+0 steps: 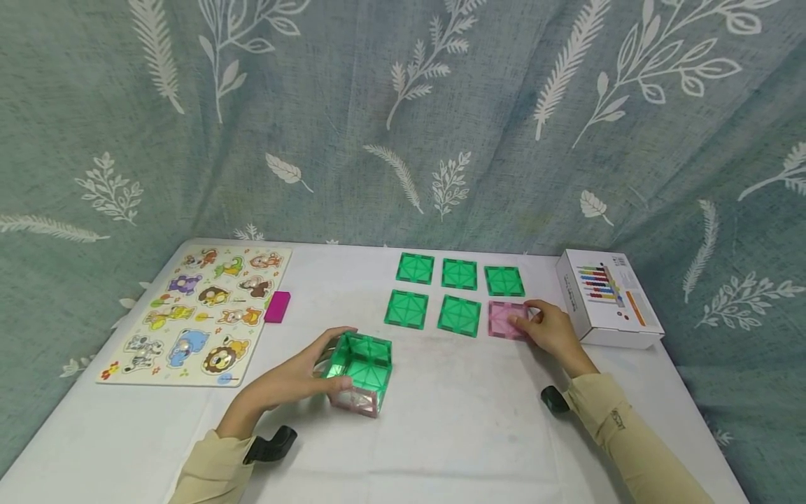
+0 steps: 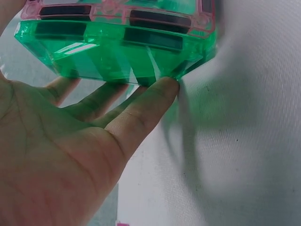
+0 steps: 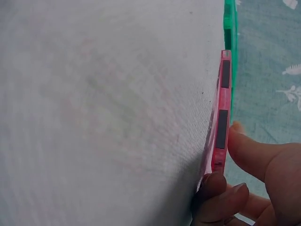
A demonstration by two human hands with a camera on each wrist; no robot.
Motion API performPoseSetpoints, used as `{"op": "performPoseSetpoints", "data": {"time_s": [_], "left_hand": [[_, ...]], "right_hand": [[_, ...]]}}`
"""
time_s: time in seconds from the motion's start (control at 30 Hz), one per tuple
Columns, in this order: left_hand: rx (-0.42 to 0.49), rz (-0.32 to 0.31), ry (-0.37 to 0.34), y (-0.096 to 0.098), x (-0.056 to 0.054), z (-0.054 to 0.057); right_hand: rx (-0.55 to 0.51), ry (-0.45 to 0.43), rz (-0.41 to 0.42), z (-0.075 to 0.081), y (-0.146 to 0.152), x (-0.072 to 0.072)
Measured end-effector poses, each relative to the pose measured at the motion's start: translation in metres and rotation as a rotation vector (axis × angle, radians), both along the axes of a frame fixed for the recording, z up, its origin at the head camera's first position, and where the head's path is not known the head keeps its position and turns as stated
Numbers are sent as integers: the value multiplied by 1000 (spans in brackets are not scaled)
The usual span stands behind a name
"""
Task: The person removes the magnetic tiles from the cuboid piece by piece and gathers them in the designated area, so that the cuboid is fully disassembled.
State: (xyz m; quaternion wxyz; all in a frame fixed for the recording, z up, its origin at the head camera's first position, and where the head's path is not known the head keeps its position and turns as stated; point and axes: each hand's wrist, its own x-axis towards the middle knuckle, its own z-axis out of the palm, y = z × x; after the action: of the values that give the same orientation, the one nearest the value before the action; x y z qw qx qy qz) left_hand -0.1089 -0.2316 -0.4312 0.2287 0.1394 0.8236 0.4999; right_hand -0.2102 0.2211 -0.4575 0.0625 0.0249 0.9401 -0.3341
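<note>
My left hand [image 1: 286, 381] grips an open-topped box of green magnetic tiles [image 1: 370, 374] on the table, thumb on the near side and fingers around the left and far sides. A pink tile [image 1: 355, 400] forms the near wall of that box. In the left wrist view the fingers spread along a green wall [image 2: 117, 56], under a pink tile edge [image 2: 160, 21]. Over to the right, my right hand [image 1: 554, 336] pinches a pink square magnetic tile [image 1: 502, 319] by its right edge. Dark magnet strips show along the edge of this pink tile [image 3: 222, 113] in the right wrist view.
Several green square tiles [image 1: 459, 316] lie in two rows beside and behind the pink one. A white box with a printed abacus picture [image 1: 607, 297] stands at the right. An animal puzzle board [image 1: 195, 315] and a magenta block [image 1: 277, 307] lie at the left. A patterned curtain [image 1: 352, 126] hangs behind.
</note>
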Motion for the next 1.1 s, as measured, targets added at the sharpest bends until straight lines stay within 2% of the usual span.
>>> {"op": "performPoseSetpoints", "data": {"time_s": [0.4,0.87,0.97,1.1], "left_hand": [[-23,26,-17,-4,2,0],[-23,48,-28,-4,5,0],[-26,49,-27,-4,5,0],[-26,44,-24,-4,5,-1]], "right_hand": [[38,33,13,0,-2,0],[50,19,14,-1,-2,0],[44,35,7,0,-2,0],[44,113,-7,4,-4,0]]}}
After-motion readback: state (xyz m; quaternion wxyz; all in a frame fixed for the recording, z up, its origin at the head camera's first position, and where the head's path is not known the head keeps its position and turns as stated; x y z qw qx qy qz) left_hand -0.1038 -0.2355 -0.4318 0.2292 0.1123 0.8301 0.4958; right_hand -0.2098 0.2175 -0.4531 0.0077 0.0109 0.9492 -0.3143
